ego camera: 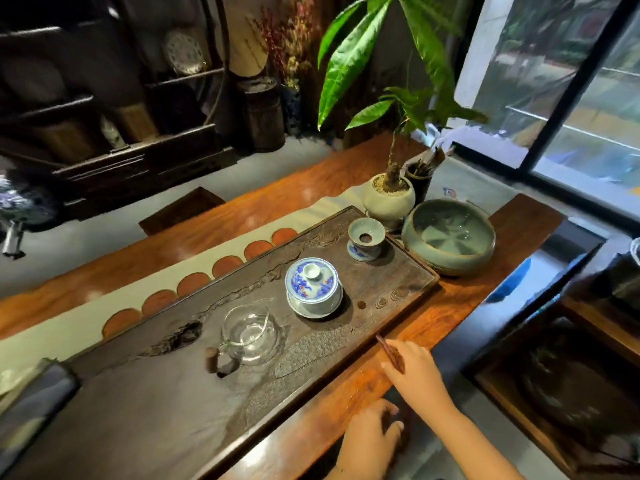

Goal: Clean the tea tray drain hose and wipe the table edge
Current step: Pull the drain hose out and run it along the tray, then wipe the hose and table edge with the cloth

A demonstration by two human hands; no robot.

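Observation:
A long dark carved wooden tea tray [166, 407] lies on the reddish wooden table [446, 317]. Its small round drain hole [361, 304] shows near the right end. The drain hose is not visible. My right hand [415, 368] hovers over the table's near edge beside the tray, holding a thin dark wooden stick [389, 351] that points up toward the tray rim. My left hand [372, 434] rests at the table edge below it, fingers curled over something dark that I cannot make out.
On the tray stand a blue-and-white lidded cup [313, 285], a glass pitcher [249, 330] and a strainer on its stand [365, 237]. A green bowl [448, 233] and a potted plant [389, 195] sit at the right end. A dark folded cloth [31, 403] lies far left.

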